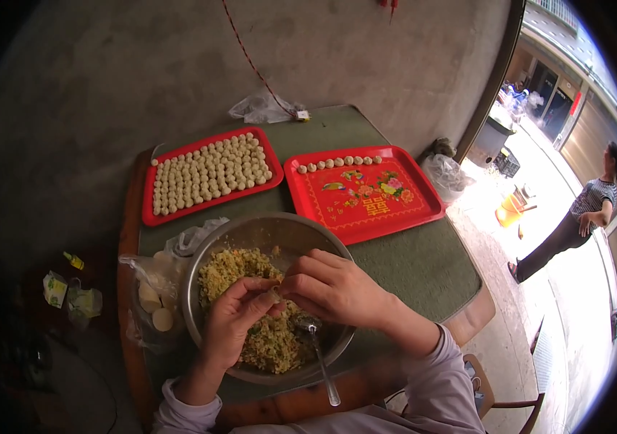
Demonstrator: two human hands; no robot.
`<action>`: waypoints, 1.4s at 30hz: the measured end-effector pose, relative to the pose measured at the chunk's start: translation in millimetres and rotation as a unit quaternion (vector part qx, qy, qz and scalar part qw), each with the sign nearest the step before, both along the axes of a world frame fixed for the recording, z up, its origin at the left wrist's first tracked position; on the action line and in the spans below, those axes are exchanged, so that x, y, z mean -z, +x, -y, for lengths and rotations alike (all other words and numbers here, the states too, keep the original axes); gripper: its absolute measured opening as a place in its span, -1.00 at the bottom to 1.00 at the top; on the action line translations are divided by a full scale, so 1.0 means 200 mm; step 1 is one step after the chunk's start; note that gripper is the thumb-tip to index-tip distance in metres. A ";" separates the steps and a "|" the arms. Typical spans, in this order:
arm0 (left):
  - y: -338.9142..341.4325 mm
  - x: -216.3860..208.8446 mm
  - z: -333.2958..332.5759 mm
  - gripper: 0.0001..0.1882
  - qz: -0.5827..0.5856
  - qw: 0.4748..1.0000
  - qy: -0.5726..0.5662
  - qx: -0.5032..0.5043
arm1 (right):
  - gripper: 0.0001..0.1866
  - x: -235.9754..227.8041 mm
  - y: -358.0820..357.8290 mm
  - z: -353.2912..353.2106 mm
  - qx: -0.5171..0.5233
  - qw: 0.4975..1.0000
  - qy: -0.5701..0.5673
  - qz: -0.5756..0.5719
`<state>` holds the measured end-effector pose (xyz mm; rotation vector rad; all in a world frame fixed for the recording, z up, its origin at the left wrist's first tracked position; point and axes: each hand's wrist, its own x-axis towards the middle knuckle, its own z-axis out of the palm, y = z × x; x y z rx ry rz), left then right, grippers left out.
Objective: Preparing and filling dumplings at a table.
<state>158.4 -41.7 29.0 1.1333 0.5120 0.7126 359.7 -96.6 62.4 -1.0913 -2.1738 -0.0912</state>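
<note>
Over a large steel bowl [191, 293] of chopped yellow-green filling [232, 267], my two hands come together. My left hand [240, 311] pinches a small dumpling wrapper [277, 290], mostly hidden by the fingers. From the other side my right hand [334, 289] closes its fingertips on the same wrapper. A metal spoon [316, 354] rests with its head in the filling and its handle over the near rim. Left of the bowl, a clear plastic bag [151, 278] holds round pale wrappers [162, 319].
On the green-topped table [417, 282], a red tray [148, 206] holds many small round dumplings [211, 173]. Beside it, another red tray [316, 206] has one row along its far edge. Plastic bags [258, 108] lie near the wall. A person [583, 210] stands outside the doorway at right.
</note>
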 end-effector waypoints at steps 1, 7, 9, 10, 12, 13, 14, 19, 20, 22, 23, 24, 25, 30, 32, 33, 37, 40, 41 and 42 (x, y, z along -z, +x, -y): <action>0.00 0.00 0.00 -0.78 0.000 1.000 -0.002 0.008 | -0.77 0.00 0.00 0.00 0.002 1.000 0.010 -0.004; -0.01 -0.02 -0.01 -0.78 -0.005 1.000 0.008 0.028 | -0.75 -0.01 0.01 0.00 0.004 1.000 -0.008 -0.030; -0.01 -0.03 -0.01 -0.78 -0.011 1.000 0.011 0.027 | -0.76 -0.01 0.01 0.00 -0.003 0.999 -0.012 -0.034; -0.01 -0.03 -0.01 -0.78 -0.017 0.999 0.013 0.027 | -0.78 -0.01 0.01 0.00 -0.008 0.999 -0.015 -0.037; -0.01 -0.02 -0.01 -0.78 -0.020 0.999 0.015 0.024 | -0.79 0.00 0.00 0.00 -0.007 0.999 -0.018 -0.039; -0.01 -0.02 -0.01 -0.78 -0.025 0.999 0.020 0.021 | -0.80 0.00 0.00 0.00 -0.006 0.999 -0.019 -0.042; -0.01 -0.02 -0.01 -0.78 -0.025 0.999 0.020 0.020 | -0.80 0.00 -0.01 0.01 -0.007 0.999 -0.019 -0.043; 0.01 -0.03 0.02 -0.72 -0.009 0.999 0.023 -0.026 | -0.80 0.03 -0.04 0.00 0.013 0.992 -0.052 -0.110; 0.02 -0.05 0.03 -0.72 -0.009 0.999 0.023 -0.026 | -0.80 0.03 -0.04 0.00 0.013 0.992 -0.052 -0.110; 0.03 -0.06 0.03 -0.72 0.003 0.999 0.019 -0.047 | -0.81 0.03 -0.04 -0.01 0.001 0.990 -0.067 -0.121; 0.02 -0.06 0.02 -0.72 0.003 0.999 0.019 -0.048 | -0.81 0.02 -0.04 -0.01 0.000 0.990 -0.067 -0.121; 0.01 -0.04 0.01 -0.73 0.002 0.999 0.016 -0.030 | -0.81 0.02 -0.04 -0.01 -0.003 0.991 -0.065 -0.113; 0.00 -0.03 0.00 -0.74 0.001 1.000 0.012 -0.011 | -0.81 0.02 -0.04 0.00 -0.006 0.992 -0.063 -0.105; -0.01 -0.02 -0.01 -0.76 0.007 1.000 -0.021 0.016 | -0.82 0.00 0.00 0.00 -0.012 0.998 -0.038 -0.043; -0.02 -0.02 -0.02 -0.77 0.010 0.999 -0.029 0.022 | -0.81 -0.01 -0.01 0.00 -0.015 0.999 -0.032 -0.029; -0.03 -0.02 -0.02 -0.77 0.010 0.999 -0.034 0.029 | -0.80 -0.02 -0.01 0.00 -0.005 0.999 -0.028 -0.029; -0.02 -0.02 -0.03 -0.80 0.009 0.998 -0.029 0.047 | -0.77 -0.01 0.00 0.00 -0.004 0.999 -0.018 -0.035; -0.03 -0.01 -0.03 -0.80 0.005 0.998 -0.029 0.049 | -0.79 -0.01 0.00 0.01 -0.018 0.999 -0.024 -0.036; -0.03 -0.01 -0.03 -0.80 0.005 0.998 -0.030 0.048 | -0.79 -0.01 0.00 0.01 -0.019 0.999 -0.024 -0.036; -0.03 -0.02 -0.03 -0.79 -0.001 0.998 -0.028 0.048 | -0.80 0.00 0.00 0.00 -0.022 0.999 -0.025 -0.039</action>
